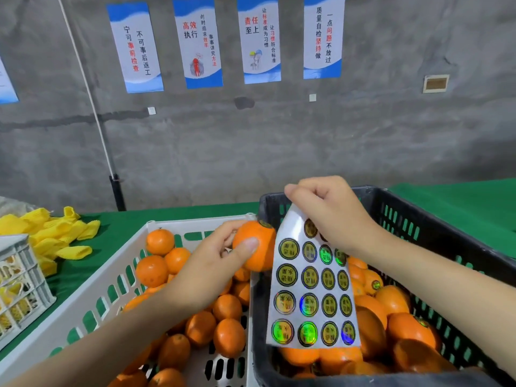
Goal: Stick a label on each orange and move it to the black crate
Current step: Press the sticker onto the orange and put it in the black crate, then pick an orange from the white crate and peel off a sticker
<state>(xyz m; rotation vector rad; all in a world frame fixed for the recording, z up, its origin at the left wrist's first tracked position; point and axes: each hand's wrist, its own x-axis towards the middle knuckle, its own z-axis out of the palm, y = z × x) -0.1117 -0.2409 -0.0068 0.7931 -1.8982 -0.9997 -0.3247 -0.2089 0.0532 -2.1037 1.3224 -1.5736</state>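
Orange, label sheet in curled fingers

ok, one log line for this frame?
left hand: holds orange, label on top | right hand: pinches sticker sheet over black crate | white crate: more oranges | orange not yet crated

Two crates sit side by side on the table. The left crate holds loose oranges, and there are more in the right crate. Over their shared edge, the left hand holds an orange, just left of the label sheet hanging from the right hand. Far left, foam sleeves lie behind a small basket.
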